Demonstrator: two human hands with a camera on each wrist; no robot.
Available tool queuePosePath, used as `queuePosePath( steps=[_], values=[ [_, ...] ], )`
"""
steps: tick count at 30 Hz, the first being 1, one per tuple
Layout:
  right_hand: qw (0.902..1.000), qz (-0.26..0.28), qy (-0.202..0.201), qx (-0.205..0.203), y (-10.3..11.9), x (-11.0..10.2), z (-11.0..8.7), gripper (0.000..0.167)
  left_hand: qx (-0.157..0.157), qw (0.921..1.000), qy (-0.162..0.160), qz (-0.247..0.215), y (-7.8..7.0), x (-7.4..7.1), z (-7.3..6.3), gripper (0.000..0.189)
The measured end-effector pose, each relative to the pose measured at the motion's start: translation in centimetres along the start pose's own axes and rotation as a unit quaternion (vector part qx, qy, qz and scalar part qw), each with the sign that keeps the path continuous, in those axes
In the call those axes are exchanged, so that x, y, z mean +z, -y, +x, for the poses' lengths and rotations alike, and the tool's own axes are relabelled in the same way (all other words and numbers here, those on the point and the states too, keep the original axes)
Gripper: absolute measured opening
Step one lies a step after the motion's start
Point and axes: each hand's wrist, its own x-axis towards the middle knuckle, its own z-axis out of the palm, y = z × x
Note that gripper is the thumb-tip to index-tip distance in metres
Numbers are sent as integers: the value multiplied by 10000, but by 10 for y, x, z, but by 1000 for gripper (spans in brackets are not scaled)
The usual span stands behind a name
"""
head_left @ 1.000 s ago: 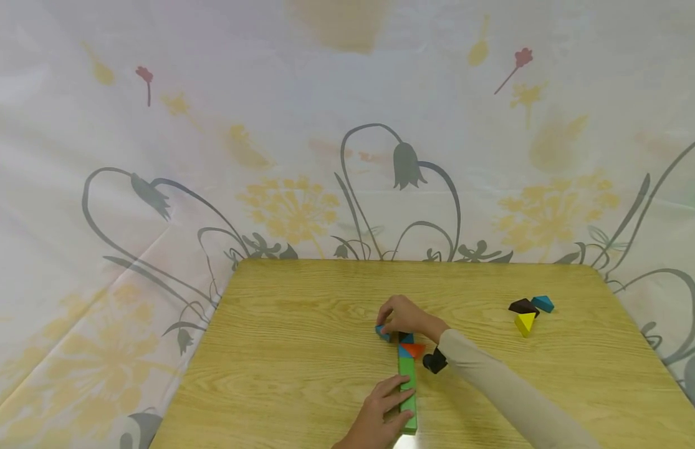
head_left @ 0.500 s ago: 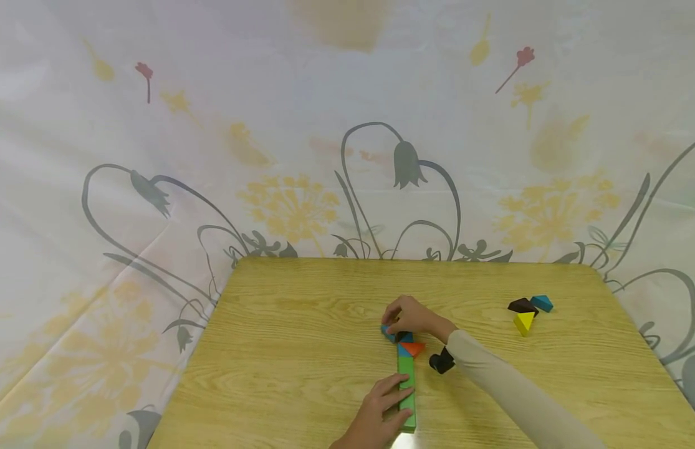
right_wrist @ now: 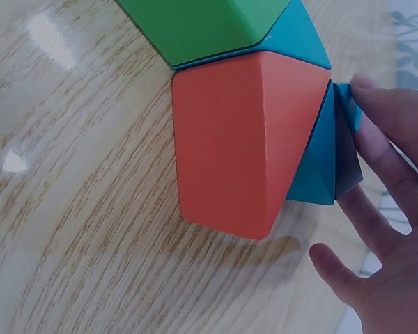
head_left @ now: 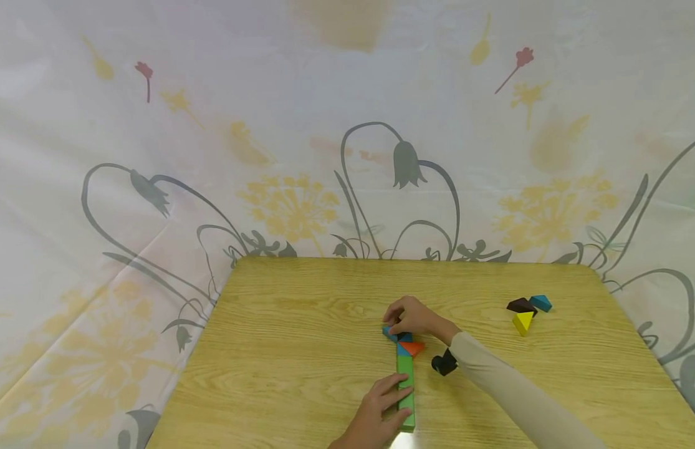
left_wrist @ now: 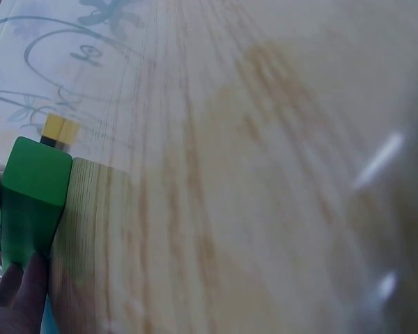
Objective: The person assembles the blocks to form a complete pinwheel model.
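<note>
A row of joined blocks runs away from me across the table. My left hand point(head_left: 375, 408) grips the long green block point(head_left: 406, 366) at the near end, fingers spread over it. Beyond it come a small blue piece point(head_left: 402, 351) and an orange-red block point(head_left: 413, 348) jutting right. At the far end, my right hand point(head_left: 413, 317) pinches a blue block point(head_left: 388, 333) against the row. In the right wrist view, a dark piece point(right_wrist: 347, 156) sits between another blue wedge point(right_wrist: 317, 167) and my right fingers, which partly hide the pinched block.
A black block point(head_left: 445, 363) lies right of the row, partly behind the right sleeve point(head_left: 504, 383). Farther right lie a dark brown block point(head_left: 521, 305), a blue block point(head_left: 541, 303) and a yellow block point(head_left: 523, 322). A patterned cloth point(head_left: 302, 93) hangs behind the wooden table point(head_left: 280, 349).
My right hand has moved slightly right, bringing the blue block from beside the row's far end up against it. My left hand stays on the green block.
</note>
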Motion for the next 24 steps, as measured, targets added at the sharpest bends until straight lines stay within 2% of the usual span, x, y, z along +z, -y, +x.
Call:
queuePosePath(
  steps=[14, 20, 24],
  values=[
    [9997, 232, -79, -91, -9, 3, -2, 14, 115, 9999, -34, 115, -1, -1, 1, 40],
    [9999, 10, -126, -102, -8, 2, -4, 12, 207, 9996, -80, 181, -1, 0, 0, 39],
    [9999, 61, -125, -92, -7, 2, -4, 12, 224, 9995, -96, 178, 0, 0, 1, 39]
  ],
)
